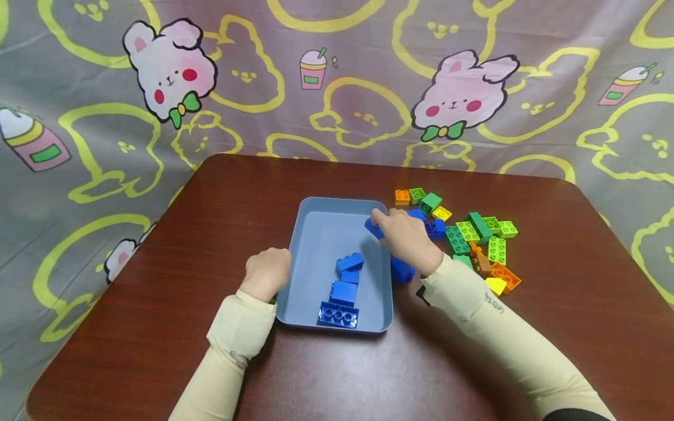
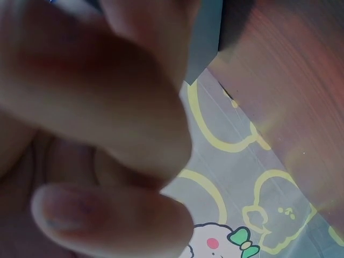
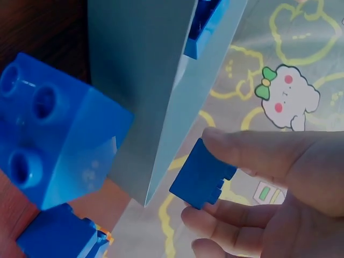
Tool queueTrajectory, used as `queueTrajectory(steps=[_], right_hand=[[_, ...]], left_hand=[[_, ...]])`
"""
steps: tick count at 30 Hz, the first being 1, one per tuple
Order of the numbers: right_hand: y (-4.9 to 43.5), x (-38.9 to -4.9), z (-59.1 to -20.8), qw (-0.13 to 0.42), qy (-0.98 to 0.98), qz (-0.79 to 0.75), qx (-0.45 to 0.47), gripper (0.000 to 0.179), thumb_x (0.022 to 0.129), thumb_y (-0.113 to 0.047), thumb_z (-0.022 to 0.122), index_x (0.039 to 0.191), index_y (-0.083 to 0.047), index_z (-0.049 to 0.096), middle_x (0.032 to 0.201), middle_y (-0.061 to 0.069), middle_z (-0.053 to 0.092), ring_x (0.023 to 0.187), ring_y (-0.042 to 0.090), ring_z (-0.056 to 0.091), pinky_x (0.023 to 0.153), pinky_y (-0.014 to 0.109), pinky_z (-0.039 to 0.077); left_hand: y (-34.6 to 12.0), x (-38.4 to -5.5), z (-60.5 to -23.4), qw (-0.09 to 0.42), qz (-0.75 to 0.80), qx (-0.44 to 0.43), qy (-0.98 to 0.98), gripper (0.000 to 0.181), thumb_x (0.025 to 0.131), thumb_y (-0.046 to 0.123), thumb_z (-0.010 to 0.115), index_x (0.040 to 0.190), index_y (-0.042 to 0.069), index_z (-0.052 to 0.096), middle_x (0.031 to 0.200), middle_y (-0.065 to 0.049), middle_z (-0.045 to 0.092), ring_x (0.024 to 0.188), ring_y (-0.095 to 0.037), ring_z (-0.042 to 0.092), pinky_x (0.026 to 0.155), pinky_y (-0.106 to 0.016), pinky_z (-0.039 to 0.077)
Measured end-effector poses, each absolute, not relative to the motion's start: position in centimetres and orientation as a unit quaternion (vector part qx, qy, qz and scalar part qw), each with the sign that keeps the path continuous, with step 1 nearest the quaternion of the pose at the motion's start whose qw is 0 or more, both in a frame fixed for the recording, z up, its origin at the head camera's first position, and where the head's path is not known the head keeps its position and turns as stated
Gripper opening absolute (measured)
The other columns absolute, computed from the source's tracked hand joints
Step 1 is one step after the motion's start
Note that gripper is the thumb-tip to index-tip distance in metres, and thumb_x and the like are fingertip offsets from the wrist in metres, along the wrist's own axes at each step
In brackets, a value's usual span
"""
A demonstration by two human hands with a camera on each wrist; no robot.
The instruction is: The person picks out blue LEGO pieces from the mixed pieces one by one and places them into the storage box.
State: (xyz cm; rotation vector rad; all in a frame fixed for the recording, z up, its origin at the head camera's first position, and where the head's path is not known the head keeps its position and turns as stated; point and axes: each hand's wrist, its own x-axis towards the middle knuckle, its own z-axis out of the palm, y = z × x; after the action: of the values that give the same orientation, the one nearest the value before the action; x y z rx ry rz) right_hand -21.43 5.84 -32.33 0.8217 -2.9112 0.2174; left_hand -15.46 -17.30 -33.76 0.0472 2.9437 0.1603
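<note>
My right hand [image 1: 404, 235] pinches a blue toy building brick [image 3: 201, 174] between thumb and fingers, over the right rim of a grey-blue tray [image 1: 321, 234]. In the right wrist view the brick is off the table and tilted, its studs facing the palm. Inside the tray lie several blue bricks [image 1: 343, 291], one showing its hollow underside [image 1: 338, 316]. My left hand [image 1: 267, 272] is at the tray's left side, its fingers curled with nothing seen between them. Close up in the left wrist view, those fingers [image 2: 118, 113] partly cover the tray wall [image 2: 205, 45].
Right of the tray, more blue bricks [image 1: 402, 270] lie close to its wall. Farther right spread several green bricks [image 1: 478, 228], orange bricks [image 1: 505, 278] and yellow bricks [image 1: 495, 286]. A patterned cloth [image 1: 363, 88] hangs behind the brown table [image 1: 237, 199].
</note>
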Motion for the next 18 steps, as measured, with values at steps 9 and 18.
queueTrajectory(steps=[9, 18], right_hand=[[4.9, -21.6, -33.1, 0.101, -0.942, 0.026, 0.319, 0.026, 0.074, -0.002, 0.071, 0.094, -0.007, 0.054, 0.077, 0.013, 0.056, 0.064, 0.024, 0.048, 0.046, 0.032, 0.044], [3.6, -21.5, -33.9, 0.109, -0.927, -0.028, 0.358, 0.030, 0.075, -0.009, 0.072, 0.098, -0.009, 0.053, 0.079, 0.013, 0.060, 0.067, 0.024, 0.054, 0.049, 0.033, 0.048]], left_hand=[[-17.3, -15.6, -33.8, 0.103, 0.051, 0.016, 0.993, 0.026, 0.085, 0.000, 0.047, 0.063, 0.006, 0.058, 0.059, -0.009, 0.052, 0.054, -0.019, 0.051, 0.045, -0.037, 0.041], [-17.3, -15.5, -33.8, 0.096, 0.050, 0.014, 0.994, 0.023, 0.085, 0.001, 0.048, 0.067, 0.005, 0.061, 0.064, -0.011, 0.055, 0.056, -0.020, 0.054, 0.045, -0.039, 0.043]])
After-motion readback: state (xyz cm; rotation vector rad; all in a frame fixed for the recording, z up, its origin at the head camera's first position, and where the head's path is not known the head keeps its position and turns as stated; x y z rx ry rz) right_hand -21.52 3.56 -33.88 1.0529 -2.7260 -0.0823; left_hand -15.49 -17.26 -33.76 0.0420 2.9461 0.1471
